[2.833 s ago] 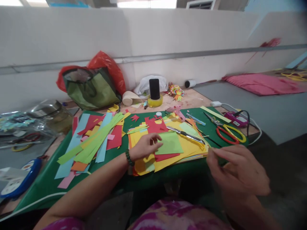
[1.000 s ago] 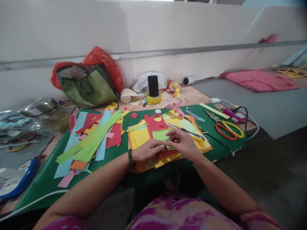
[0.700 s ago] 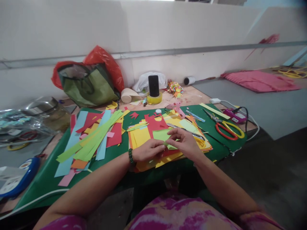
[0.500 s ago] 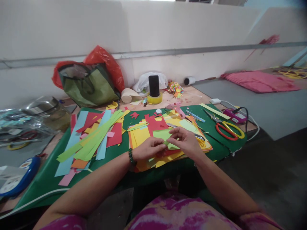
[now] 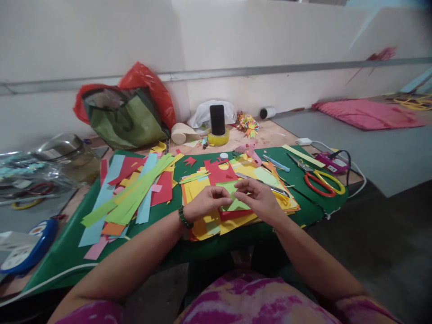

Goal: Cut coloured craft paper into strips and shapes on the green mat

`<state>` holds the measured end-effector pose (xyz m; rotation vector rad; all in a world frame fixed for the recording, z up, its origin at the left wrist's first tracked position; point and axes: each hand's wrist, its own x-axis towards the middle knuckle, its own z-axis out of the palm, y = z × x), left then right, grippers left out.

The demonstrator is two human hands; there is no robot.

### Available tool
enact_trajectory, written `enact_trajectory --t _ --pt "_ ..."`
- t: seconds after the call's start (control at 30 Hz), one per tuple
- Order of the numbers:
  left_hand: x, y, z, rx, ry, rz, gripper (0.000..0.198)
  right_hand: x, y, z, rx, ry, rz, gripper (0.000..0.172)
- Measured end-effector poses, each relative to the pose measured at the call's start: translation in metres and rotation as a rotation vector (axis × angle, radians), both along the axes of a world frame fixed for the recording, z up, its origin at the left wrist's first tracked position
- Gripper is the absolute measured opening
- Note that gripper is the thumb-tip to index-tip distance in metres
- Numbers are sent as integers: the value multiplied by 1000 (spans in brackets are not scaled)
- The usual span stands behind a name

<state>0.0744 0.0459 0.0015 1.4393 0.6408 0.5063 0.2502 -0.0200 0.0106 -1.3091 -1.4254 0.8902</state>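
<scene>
Fingertips of my left hand and my right hand almost meet above the paper pile, both closed in a pinch. Between them is a small piece of light green paper, hard to tell from the green sheet below. That green sheet lies on red paper and a stack of yellow and orange paper. A utility knife lies on the stack just beyond my right hand.
Green paper strips and blue strips lie left on the green cloth. At right are red-and-yellow-handled scissors, a pink glue gun and a blue pen. A phone stands in a tape roll behind.
My left hand has shifted slightly up and its fingers are less bunched. The green piece between my fingertips shows less than before. The view has moved a little.
</scene>
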Motion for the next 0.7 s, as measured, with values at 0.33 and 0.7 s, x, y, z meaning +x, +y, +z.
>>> enact_trajectory --t 0.33,0.7 --pt "4 -1 -2 -122 -142 283 36 -23 -1 -10 -56 58 20 31" --pt "1 2 1 -44 -113 304 34 9 -4 -10 26 -336 30 18"
